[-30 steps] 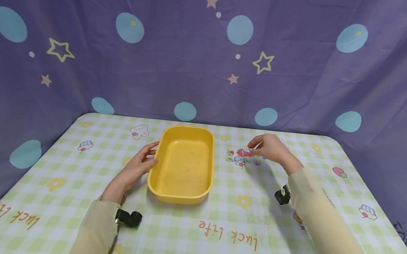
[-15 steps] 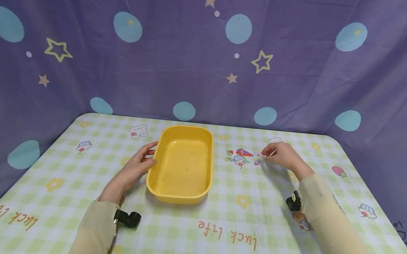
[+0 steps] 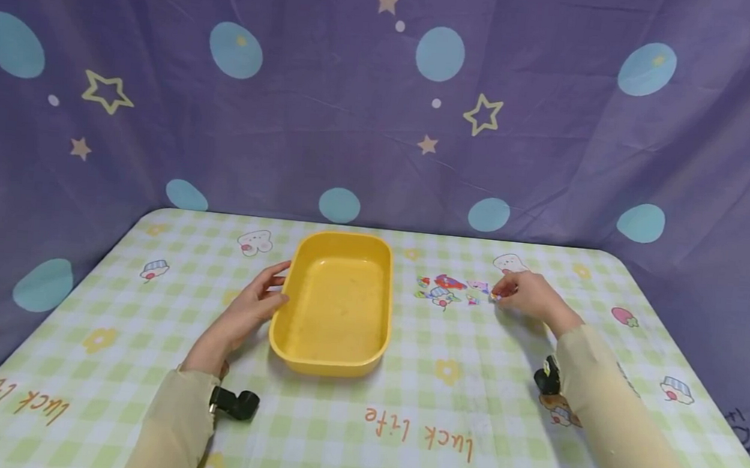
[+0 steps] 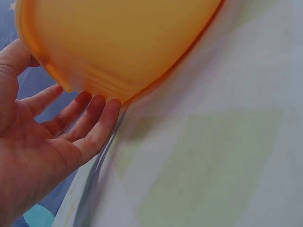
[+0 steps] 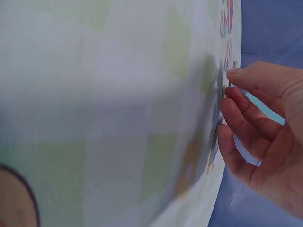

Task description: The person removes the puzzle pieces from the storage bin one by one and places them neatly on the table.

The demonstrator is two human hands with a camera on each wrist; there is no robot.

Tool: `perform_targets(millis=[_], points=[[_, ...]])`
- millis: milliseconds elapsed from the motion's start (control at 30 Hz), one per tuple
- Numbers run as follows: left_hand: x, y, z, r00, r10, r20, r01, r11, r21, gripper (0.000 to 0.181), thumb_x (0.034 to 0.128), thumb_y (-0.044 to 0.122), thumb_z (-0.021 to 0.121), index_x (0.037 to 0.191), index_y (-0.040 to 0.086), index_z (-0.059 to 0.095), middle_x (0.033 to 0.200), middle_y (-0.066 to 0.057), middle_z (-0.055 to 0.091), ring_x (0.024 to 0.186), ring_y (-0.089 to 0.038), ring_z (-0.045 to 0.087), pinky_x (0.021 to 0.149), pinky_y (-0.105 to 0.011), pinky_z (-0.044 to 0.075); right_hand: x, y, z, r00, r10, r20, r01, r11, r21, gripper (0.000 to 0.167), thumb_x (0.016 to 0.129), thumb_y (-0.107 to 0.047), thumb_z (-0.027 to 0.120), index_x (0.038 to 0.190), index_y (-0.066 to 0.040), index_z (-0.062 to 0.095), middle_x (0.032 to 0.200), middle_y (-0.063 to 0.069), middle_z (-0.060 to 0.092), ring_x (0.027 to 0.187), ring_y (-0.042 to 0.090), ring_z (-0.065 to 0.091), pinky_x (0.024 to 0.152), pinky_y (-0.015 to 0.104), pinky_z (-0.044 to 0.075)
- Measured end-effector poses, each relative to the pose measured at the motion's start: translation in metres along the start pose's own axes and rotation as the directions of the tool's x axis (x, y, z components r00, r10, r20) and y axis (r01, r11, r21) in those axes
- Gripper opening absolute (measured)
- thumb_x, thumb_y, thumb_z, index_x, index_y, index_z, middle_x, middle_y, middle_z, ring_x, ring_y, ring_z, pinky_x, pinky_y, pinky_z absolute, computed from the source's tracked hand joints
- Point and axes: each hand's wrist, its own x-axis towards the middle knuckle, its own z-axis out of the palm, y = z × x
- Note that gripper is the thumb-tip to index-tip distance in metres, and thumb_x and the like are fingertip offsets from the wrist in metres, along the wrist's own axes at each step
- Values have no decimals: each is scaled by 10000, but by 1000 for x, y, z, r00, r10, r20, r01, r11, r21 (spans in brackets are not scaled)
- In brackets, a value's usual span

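A yellow plastic bin (image 3: pixel 326 369) stands on the table, left of centre. My left hand (image 3: pixel 250 312) rests against its left side. In the left wrist view the fingertips (image 4: pixel 97 101) touch the outer wall, fingers slightly bent. Small flat colourful cut-out pieces (image 3: pixel 450 282) lie in a loose group to the right of the bin. My right hand (image 3: pixel 531 298) is low at the right end of this group. Its thumb and index finger pinch at a small piece (image 3: pixel 494 297), mostly hidden by the fingertips. Another flat piece (image 5: pixel 213 156) lies under the little finger in the right wrist view.
A green-and-white checked cloth (image 3: pixel 302 430) with printed cupcakes, flowers and lettering covers the table. Behind it hangs a purple curtain (image 3: pixel 333 109) with stars and blue spots. Each wrist wears a black camera (image 3: pixel 238 404).
My right hand has moved right and down toward the table, from above the pieces to the group's right end. The left hand and the yellow bin stay put.
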Motion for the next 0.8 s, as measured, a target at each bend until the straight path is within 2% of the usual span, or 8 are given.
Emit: perform_targets(millis=[167, 800], points=[[0, 0, -1, 1000, 1, 4, -1, 1000, 0, 632, 901, 139, 504, 1451, 232, 206, 1398, -156, 294, 1193, -315, 404, 778, -229, 469, -2, 3, 1, 1000, 16, 14, -16, 1000, 8, 203, 773, -111, 673, 963, -39, 688, 923, 106, 676, 885, 248, 597, 820, 413, 443], [-1, 1, -1, 1000, 20, 17, -19, 1000, -24, 634, 906, 131, 502, 1455, 212, 196, 1394, -182, 286, 1174, -319, 405, 764, -205, 470, -5, 2, 2, 1000, 11, 18, -11, 1000, 21, 218, 780, -107, 669, 987, -43, 690, 952, 117, 679, 886, 246, 605, 821, 414, 449]])
